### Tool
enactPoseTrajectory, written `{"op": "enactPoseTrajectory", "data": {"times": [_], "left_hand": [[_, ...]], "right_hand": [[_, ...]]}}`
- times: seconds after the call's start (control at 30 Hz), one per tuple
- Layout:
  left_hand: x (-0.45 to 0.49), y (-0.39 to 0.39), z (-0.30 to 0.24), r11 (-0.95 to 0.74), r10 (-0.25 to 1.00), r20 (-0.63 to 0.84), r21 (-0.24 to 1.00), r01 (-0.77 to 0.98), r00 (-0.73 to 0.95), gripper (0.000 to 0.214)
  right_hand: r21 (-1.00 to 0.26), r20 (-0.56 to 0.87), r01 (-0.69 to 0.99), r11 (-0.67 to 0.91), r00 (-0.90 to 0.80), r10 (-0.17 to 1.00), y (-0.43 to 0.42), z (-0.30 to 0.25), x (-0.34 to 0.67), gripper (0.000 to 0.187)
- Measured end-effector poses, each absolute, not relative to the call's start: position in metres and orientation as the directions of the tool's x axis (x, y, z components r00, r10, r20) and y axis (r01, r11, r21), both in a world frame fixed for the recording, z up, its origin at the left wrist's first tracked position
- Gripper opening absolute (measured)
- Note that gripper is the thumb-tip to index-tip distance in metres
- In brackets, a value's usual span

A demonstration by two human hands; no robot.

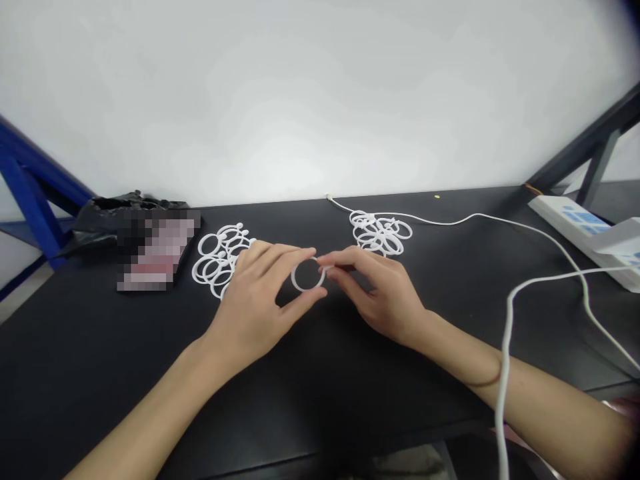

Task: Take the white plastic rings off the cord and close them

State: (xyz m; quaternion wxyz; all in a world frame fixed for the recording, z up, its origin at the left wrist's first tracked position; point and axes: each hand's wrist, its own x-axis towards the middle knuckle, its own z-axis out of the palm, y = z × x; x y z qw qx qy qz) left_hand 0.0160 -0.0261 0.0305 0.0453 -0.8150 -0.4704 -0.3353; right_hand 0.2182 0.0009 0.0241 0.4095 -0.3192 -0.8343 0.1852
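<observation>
A single white plastic ring (307, 275) is held over the black table (100, 373) between both hands. My left hand (260, 300) pinches the ring's left and lower side with thumb and fingers. My right hand (377, 293) pinches its right side between thumb and forefinger. Just behind my left hand lies a pile of loose white rings (217, 260). Behind my right hand sits a cluster of joined white rings (381, 233).
A white cable (505, 223) runs from the back of the table past the joined rings to the right, and another crosses my right forearm. A white power strip (585, 230) lies at the far right. A black bag (125, 207) and a blurred-out object are at the left.
</observation>
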Motion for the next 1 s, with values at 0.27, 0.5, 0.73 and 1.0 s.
{"op": "enactPoseTrajectory", "data": {"times": [0.27,0.5,0.73,1.0], "left_hand": [[-0.056,-0.001,0.051,-0.054,0.954,0.292,0.375,0.926,-0.063,0.036],[-0.086,0.010,0.037,-0.073,0.981,0.194,0.252,0.965,0.023,0.044],[-0.087,0.014,0.032,0.038,0.980,0.180,0.267,0.963,-0.089,0.049],[-0.063,0.003,0.049,0.066,0.927,0.328,0.335,0.940,-0.182,0.037]], "right_hand": [[-0.544,0.496,0.534,0.647,-0.417,0.762,0.021,0.017,0.231,0.029],[-0.313,0.513,0.757,0.574,-0.374,0.773,0.041,0.016,0.245,0.027],[-0.174,0.487,0.876,0.450,-0.321,0.812,0.055,0.006,0.256,0.033],[-0.128,0.468,0.881,0.455,-0.351,0.811,0.058,0.002,0.257,0.028]]}}
